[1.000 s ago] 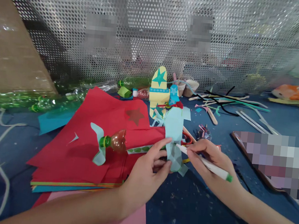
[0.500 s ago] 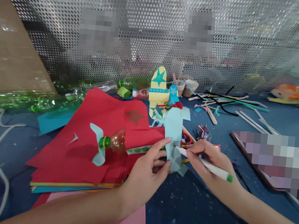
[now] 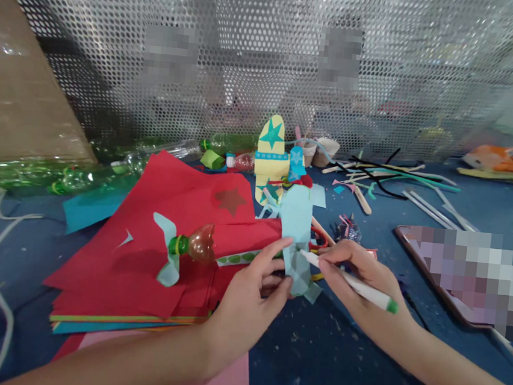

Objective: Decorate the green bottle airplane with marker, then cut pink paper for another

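My left hand (image 3: 251, 295) pinches the left edge of a light blue paper cutout (image 3: 297, 214) with rounded ends. Between the fingers of my right hand (image 3: 366, 282) is a white marker (image 3: 360, 286) with a green end, its tip at the middle of the cutout. Left of the hands lies a bottle top (image 3: 199, 244) with a green cap (image 3: 179, 245) and light blue paper blades (image 3: 170, 269). A white strip with green ovals (image 3: 236, 257) runs from it toward my left hand. Red-handled scissors (image 3: 320, 238) are partly hidden behind the cutout.
Stacked red paper (image 3: 109, 263) covers the left side. A yellow paper plane with teal stars (image 3: 271, 163) stands behind the cutout. Plastic bottles (image 3: 76, 178) line a perforated metal panel (image 3: 261, 54). Pipe cleaners and sticks (image 3: 385, 174) lie right, near a phone (image 3: 447, 283).
Almost nothing differs. The marker and my right hand have shifted very slightly left, along with a small shift of the whole view.
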`<control>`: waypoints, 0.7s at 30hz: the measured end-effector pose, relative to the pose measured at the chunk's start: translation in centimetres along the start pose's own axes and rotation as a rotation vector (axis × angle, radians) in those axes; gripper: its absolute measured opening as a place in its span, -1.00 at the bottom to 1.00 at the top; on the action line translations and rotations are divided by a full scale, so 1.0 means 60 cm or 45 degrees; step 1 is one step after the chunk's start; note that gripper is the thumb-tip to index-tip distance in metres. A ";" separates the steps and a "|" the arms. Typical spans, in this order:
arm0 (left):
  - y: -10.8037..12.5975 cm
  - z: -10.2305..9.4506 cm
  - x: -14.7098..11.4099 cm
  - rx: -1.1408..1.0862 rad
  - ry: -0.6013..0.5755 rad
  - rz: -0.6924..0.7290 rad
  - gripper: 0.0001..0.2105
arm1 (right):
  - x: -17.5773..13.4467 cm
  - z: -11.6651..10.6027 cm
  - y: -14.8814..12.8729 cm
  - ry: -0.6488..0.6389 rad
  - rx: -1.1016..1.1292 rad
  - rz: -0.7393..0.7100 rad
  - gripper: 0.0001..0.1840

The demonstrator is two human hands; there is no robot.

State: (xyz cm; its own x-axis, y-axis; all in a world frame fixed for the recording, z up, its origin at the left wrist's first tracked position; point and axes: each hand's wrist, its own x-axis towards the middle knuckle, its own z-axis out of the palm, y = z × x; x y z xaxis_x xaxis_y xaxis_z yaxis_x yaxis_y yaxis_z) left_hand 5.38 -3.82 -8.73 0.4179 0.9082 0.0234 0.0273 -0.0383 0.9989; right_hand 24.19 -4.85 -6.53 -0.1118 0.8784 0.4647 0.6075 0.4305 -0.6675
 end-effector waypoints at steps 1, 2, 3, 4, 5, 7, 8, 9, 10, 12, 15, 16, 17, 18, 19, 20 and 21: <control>0.000 0.000 0.000 -0.005 0.001 -0.001 -0.55 | 0.001 0.000 -0.001 -0.002 0.001 0.002 -0.85; 0.000 0.000 0.001 -0.007 0.002 -0.003 -0.55 | 0.001 -0.001 -0.002 -0.009 0.003 0.005 -0.85; 0.000 0.001 0.001 -0.006 0.002 -0.006 -0.55 | 0.002 -0.001 -0.002 -0.014 0.001 0.009 -0.85; -0.001 0.001 0.001 -0.006 0.000 -0.010 -0.55 | 0.002 -0.001 -0.003 -0.017 -0.005 0.012 -0.85; -0.001 0.001 0.001 -0.007 -0.003 -0.012 -0.55 | 0.003 0.000 -0.003 -0.013 -0.013 0.014 -0.84; -0.001 0.001 0.000 -0.011 -0.009 -0.010 -0.56 | 0.004 0.000 -0.003 -0.003 -0.020 0.013 -0.84; -0.001 0.001 0.000 -0.015 -0.010 -0.009 -0.56 | 0.004 0.001 -0.004 -0.005 -0.014 0.013 -0.85; -0.001 0.001 0.000 -0.019 -0.011 -0.008 -0.56 | 0.004 0.001 -0.004 -0.010 -0.007 0.015 -0.85; -0.001 0.001 -0.001 -0.018 -0.010 -0.008 -0.56 | 0.004 0.001 -0.004 -0.013 -0.003 0.019 -0.85; -0.002 0.001 -0.001 -0.014 -0.005 -0.006 -0.56 | 0.004 0.001 -0.004 0.004 -0.008 0.031 -0.83; -0.003 0.001 0.000 -0.022 -0.003 -0.002 -0.56 | 0.004 0.000 -0.004 0.026 -0.021 0.035 -0.83; -0.003 0.001 0.001 -0.029 -0.004 -0.002 -0.56 | 0.003 0.000 -0.003 0.017 -0.019 0.032 -0.84; -0.003 0.000 0.001 -0.035 -0.007 0.001 -0.56 | 0.003 0.000 -0.003 0.005 -0.016 0.029 -0.84; -0.003 0.000 0.001 -0.037 -0.006 0.000 -0.56 | 0.003 -0.001 -0.003 -0.004 -0.013 0.027 -0.85; -0.003 0.000 0.002 -0.036 -0.006 -0.001 -0.56 | 0.003 -0.001 -0.003 -0.006 -0.010 0.026 -0.85; -0.003 0.000 0.002 -0.034 -0.006 -0.002 -0.55 | 0.003 -0.001 -0.004 -0.005 -0.008 0.027 -0.85; -0.003 0.000 0.002 -0.030 -0.005 -0.005 -0.56 | 0.003 -0.001 -0.004 -0.002 -0.007 0.029 -0.85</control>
State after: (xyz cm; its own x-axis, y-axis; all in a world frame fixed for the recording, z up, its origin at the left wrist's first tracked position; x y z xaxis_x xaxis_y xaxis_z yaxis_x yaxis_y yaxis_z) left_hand 5.42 -3.71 -8.90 0.4211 0.9068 0.0197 0.0075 -0.0252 0.9997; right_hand 24.06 -4.82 -6.26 -0.0994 0.8883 0.4484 0.6143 0.4093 -0.6746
